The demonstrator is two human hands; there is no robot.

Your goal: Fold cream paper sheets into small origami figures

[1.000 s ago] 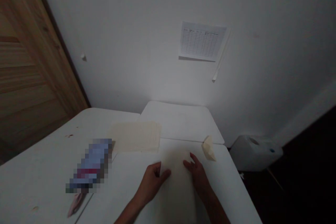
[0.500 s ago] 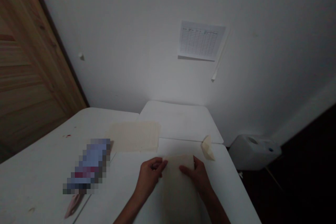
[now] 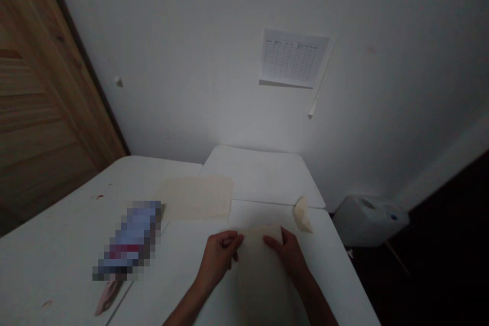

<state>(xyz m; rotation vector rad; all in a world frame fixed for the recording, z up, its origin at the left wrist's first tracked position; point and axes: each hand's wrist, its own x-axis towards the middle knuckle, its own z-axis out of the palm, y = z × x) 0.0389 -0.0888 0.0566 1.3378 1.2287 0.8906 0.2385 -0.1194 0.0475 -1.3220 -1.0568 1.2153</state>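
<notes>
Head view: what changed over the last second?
Left hand and right hand went from lying flat on the cream sheet to gripping its far corners; that edge now lies nearer the person. Nearly all of it happened in the first half second. The paper stack, small folded paper and blurred object stayed put.

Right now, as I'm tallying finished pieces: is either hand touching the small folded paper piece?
No: the small folded paper piece lies apart from the right hand, which with the left hand holds the cream sheet.
</notes>
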